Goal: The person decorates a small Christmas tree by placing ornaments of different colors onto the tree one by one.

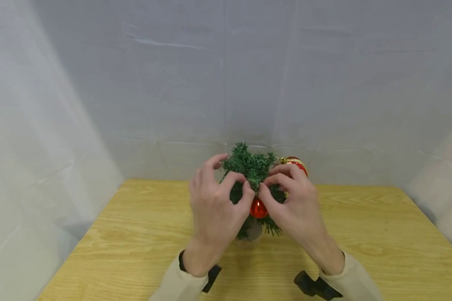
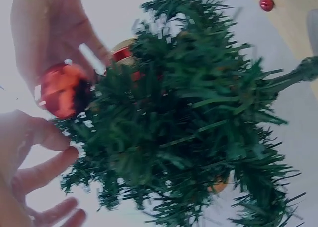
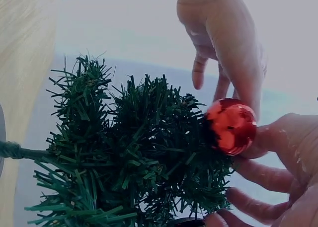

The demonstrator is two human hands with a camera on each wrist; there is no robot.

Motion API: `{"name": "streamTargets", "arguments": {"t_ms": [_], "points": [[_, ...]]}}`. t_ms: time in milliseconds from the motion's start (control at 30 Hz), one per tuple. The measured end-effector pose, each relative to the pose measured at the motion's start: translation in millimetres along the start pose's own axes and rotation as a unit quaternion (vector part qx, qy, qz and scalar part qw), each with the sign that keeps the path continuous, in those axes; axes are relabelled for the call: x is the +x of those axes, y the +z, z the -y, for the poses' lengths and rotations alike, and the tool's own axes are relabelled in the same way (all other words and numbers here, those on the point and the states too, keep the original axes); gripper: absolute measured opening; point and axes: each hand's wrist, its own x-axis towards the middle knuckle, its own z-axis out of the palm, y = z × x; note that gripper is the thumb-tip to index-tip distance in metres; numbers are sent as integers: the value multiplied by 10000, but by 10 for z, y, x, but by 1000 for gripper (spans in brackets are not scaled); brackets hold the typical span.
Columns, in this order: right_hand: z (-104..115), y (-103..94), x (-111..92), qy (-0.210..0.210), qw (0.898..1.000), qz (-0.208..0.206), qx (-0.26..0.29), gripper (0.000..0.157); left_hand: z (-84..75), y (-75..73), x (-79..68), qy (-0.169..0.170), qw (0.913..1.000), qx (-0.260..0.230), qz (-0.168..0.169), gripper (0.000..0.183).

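Observation:
A small green artificial Christmas tree (image 1: pixel 250 165) stands in a greyish pot (image 1: pixel 253 232) on the table. At its front hangs a shiny red Christmas ball (image 1: pixel 259 209), also seen in the left wrist view as a red ball (image 2: pixel 64 90). My left hand (image 1: pixel 214 200) is on the tree's left, thumb and index fingertips together just above the ball. From the other side, my right hand (image 1: pixel 297 200) brings thumb and index together at the same spot. Both appear to pinch the ball's hanging loop by a branch tip; the loop itself is too small to make out.
A red and gold ornament (image 1: pixel 296 164) shows behind my right hand. In the left wrist view, a small red ball (image 2: pixel 267 3) lies apart from the tree, and an orange-gold ornament (image 2: pixel 217 186) shows among the branches. Pale sheeting (image 1: pixel 173 92) surrounds the wooden table (image 1: pixel 143 238).

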Motion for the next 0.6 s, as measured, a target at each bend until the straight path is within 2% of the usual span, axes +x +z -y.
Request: {"name": "streamTargets", "arguments": {"t_ms": [133,267,433,600], "points": [[1,1,7,139,9991,372,-140,6,-6,-18,10,-138,9986,284,428,8],[4,2,10,162,9978,589,-243,6,-4,-11,6,-218,9964,347,737,9],[2,-12,-17,-11,9965,784,-287,5,6,-13,-19,-260,9962,134,825,8],[-24,-16,-62,-260,9968,710,-241,4,19,-34,-30,-285,9956,-247,855,7]]}}
